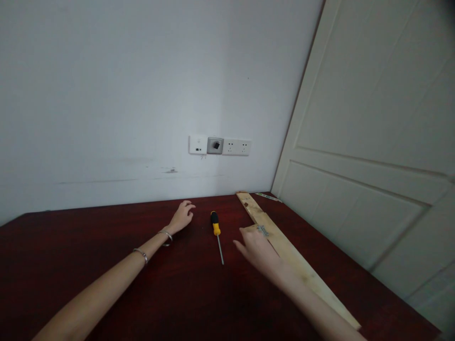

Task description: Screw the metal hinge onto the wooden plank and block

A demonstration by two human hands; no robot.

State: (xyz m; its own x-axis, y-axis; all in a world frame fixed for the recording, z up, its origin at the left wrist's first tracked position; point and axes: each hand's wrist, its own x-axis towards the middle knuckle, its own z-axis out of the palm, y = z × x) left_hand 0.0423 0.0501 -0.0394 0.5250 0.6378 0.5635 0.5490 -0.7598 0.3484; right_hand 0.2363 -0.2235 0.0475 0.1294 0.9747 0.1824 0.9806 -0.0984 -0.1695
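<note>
Screwdriver (217, 235) with yellow-black handle and thin shaft lies between left hand (183, 217) and right hand (256, 247), both seemingly open, empty.

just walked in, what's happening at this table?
One person, bare hands on a dark red table. The left hand rests empty on the tabletop. The right hand reaches to a small metal piece on a wooden plank; grip unclear. A yellow-handled screwdriver lies untouched between the hands.

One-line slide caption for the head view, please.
Left hand rests on the dark table, right hand at the wooden plank, screwdriver lying between.
</note>
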